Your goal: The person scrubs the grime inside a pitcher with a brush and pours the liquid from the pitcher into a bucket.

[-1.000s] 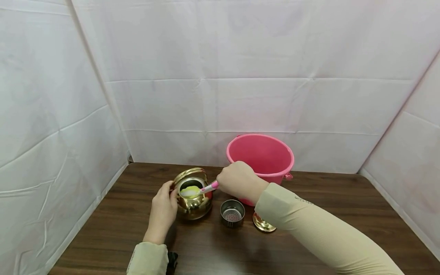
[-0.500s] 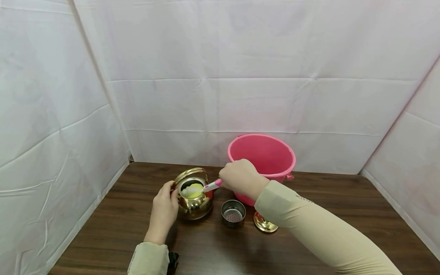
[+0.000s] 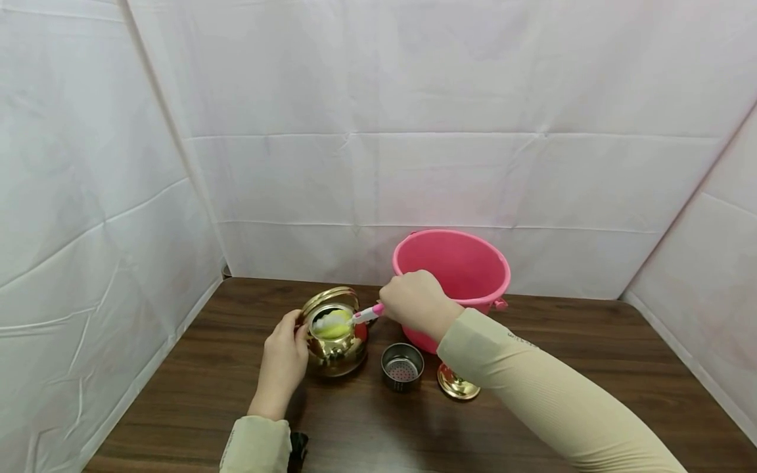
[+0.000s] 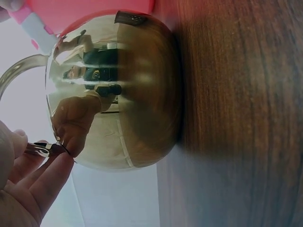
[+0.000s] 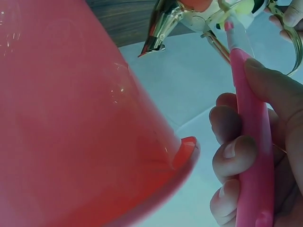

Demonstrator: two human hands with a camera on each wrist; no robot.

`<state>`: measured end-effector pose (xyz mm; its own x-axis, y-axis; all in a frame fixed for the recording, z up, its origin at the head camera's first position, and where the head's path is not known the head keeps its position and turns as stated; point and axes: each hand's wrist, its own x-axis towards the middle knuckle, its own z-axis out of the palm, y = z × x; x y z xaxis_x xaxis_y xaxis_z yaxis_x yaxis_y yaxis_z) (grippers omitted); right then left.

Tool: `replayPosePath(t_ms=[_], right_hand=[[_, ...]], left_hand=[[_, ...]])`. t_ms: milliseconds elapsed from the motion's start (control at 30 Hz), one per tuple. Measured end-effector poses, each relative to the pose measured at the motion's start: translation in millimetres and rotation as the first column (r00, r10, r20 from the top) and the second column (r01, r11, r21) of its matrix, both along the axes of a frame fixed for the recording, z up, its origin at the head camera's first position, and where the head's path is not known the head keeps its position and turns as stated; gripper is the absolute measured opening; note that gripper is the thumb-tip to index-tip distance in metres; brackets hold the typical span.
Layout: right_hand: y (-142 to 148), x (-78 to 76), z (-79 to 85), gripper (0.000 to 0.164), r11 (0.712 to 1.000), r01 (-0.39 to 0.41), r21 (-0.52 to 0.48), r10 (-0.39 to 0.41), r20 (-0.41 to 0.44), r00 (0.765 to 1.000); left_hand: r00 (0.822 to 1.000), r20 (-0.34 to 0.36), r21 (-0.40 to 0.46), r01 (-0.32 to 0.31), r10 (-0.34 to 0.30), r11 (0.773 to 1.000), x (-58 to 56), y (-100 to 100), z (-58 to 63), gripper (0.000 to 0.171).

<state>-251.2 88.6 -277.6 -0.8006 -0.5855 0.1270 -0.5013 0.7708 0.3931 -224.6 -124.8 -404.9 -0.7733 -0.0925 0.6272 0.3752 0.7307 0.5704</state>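
A shiny gold kettle [image 3: 332,358] stands uncovered at the left of the table, its hoop handle [image 3: 326,295] raised. My left hand [image 3: 281,358] grips that handle where it joins the body; thumb and fingers close around it in the left wrist view. My right hand [image 3: 416,299] holds a cleaning brush by its pink grip [image 5: 255,142], fingers wrapped around. The brush's yellow and white head [image 3: 334,324] is in the kettle's mouth. A steel strainer basket [image 3: 402,366] with a perforated bottom sits right of the kettle. Beside it lies a gold lid [image 3: 458,384], partly covered by the right sleeve.
A pink bucket [image 3: 499,289] stands behind the right forearm, near the back of the dark wooden table [image 3: 562,341]. White cloth walls [image 3: 367,177] rise at the back and both sides. The kettle's spout [image 5: 161,28] points toward the bucket.
The brush has shifted slightly up and to the right with my right hand, and its head has turned inside the kettle's mouth. My left hand keeps its grip on the handle.
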Motion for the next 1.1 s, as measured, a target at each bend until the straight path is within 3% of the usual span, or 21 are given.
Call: replayPosePath(t_ms=[333,733,1100], right_hand=[[-3,-4.6,-3.3,0.028,1.0,0.018,0.009,-0.018,-0.006,1.0],[-11,-1.1,-5.6,0.026,1.0,-0.025,0.011,0.025,-0.058,0.998],[-15,4.3,-9.6,0.017,0.996,-0.076,0.046,0.079,-0.075,0.994]], left_hand=[[1.0,0.011,-0.031,0.017,-0.016,0.999,1.4,-1,2.7,0.021],[0.999,0.042,-0.023,0.018,-0.017,1.0,2.3,-2,2.6,0.024],[1.0,-0.008,-0.018,-0.02,0.019,1.0,0.3,-1,1.6,0.023]])
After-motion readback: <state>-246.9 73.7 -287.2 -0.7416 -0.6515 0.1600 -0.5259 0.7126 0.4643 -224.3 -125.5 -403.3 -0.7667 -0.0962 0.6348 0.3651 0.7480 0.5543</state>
